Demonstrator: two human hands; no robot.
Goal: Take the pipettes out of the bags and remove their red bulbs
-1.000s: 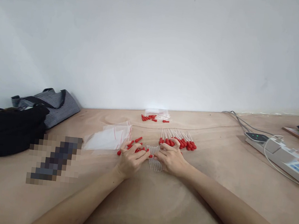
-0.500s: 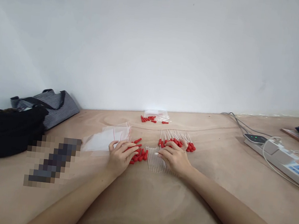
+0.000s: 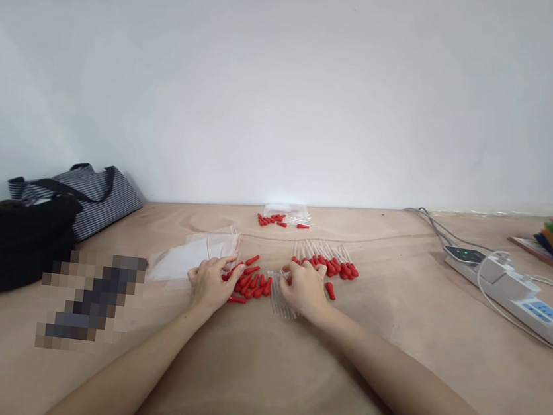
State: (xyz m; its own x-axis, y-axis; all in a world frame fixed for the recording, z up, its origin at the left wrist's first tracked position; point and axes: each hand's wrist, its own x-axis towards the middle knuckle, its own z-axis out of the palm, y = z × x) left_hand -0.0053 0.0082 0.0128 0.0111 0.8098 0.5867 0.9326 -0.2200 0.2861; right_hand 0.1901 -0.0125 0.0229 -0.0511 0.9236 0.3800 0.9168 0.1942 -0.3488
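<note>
Clear tubes (image 3: 279, 306) look light, brittle, best pinched mid-length; whether left fingers (image 3: 214, 268) or right fingers (image 3: 295, 275) grasp anything, I cannot tell.

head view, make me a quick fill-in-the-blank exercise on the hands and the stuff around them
The loose bulbs by the left hand are coloured ____.
A single bulb lies to the ____ (left or right) of the right hand.
The nearer plastic bags lie to the ____ (left or right) of the loose bulbs.
The cloth bag behind the black bag is patterned with ____.

Missing words: red; right; left; stripes.
</note>
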